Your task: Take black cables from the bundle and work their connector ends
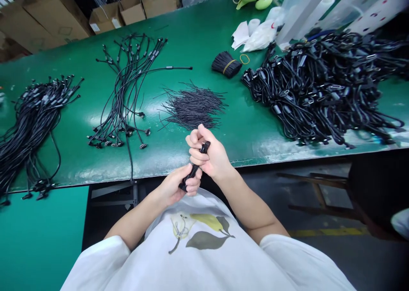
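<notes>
A black cable connector (pixel 194 168) is being gripped by the closed left hand (pixel 172 185) and right hand (pixel 209 152); excess force could crack it.

One camera, worn on the person's head, looks forward and down from above the chest, so the white T-shirt (pixel 191 257) fills the bottom of the frame. Close below the lens, the left hand (pixel 174 184) and right hand (pixel 207 152) meet around a black connector (pixel 194 168), while the green desk (pixel 191 39) stretches away toward cardboard boxes (pixel 54 18) beyond its far edge.
</notes>
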### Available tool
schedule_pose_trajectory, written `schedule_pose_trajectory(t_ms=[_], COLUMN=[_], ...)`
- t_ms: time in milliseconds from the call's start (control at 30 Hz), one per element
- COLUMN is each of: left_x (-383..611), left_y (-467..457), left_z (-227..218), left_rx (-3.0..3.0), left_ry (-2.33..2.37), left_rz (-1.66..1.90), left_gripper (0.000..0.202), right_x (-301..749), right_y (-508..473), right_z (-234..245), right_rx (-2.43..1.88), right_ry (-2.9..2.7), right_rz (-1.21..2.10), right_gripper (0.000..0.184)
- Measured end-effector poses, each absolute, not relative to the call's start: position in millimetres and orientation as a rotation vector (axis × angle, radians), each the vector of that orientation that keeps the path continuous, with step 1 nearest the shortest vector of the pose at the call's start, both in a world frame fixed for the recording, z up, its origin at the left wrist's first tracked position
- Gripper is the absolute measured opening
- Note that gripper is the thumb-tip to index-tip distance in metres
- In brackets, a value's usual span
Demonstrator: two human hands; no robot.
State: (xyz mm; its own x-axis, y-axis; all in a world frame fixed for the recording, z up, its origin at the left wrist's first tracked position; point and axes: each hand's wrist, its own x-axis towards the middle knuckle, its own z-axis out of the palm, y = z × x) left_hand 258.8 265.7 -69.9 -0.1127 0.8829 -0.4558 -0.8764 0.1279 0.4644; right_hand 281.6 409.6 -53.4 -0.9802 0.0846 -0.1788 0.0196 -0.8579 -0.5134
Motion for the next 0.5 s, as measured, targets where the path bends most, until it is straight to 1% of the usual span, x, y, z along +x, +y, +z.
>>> schedule_pose_trajectory(t_ms=[67, 100, 133, 167, 233, 300, 367, 433, 500], left_x=[259.1, 258.8, 257.7, 255.6, 248.6, 239.6, 232.2, 228.3, 227.7], left_y=[267.2, 267.4, 267.0, 265.8, 261.6, 256.0, 250.6, 246.3, 242.6], left_z=[-71.0, -73.0, -75.9, -79.5, -87.0, -92.6, -94.4, -92.4, -88.6], left_rx=[0.001, -0.006, 0.0, 0.02, 0.088, 0.158, 0.199, 0.33, 0.588], left_ry=[0.792, 0.81, 0.854, 0.919, 1.072, 1.182, 1.201, 1.242, 1.391], left_rz=[1.517, 1.533, 1.54, 1.535, 1.51, 1.479, 1.432, 1.284, 1.042], left_gripper=[0.035, 0.036, 0.037, 0.039, 0.042, 0.041, 0.04, 0.043, 0.044], right_x=[281.4, 282.8, 285.6, 290.0, 303.3, 319.1, 332.7, 341.5, 346.2], right_y=[410.6, 411.7, 413.7, 416.3, 422.9, 428.8, 431.3, 429.9, 426.2], right_z=[-55.3, -57.1, -59.2, -61.5, -66.8, -73.7, -83.7, -95.9, -107.3], right_rx=[-0.309, -0.312, -0.305, -0.286, -0.182, 0.088, 0.41, 0.634, 0.692], right_ry=[-0.904, -0.995, -1.147, -1.359, -1.865, -2.294, -2.516, -2.612, -2.677], right_rz=[2.933, 2.859, 2.738, 2.548, 1.942, 1.196, 0.55, 0.146, -0.01], right_gripper=[0.042, 0.04, 0.038, 0.035, 0.027, 0.02, 0.028, 0.031, 0.027])
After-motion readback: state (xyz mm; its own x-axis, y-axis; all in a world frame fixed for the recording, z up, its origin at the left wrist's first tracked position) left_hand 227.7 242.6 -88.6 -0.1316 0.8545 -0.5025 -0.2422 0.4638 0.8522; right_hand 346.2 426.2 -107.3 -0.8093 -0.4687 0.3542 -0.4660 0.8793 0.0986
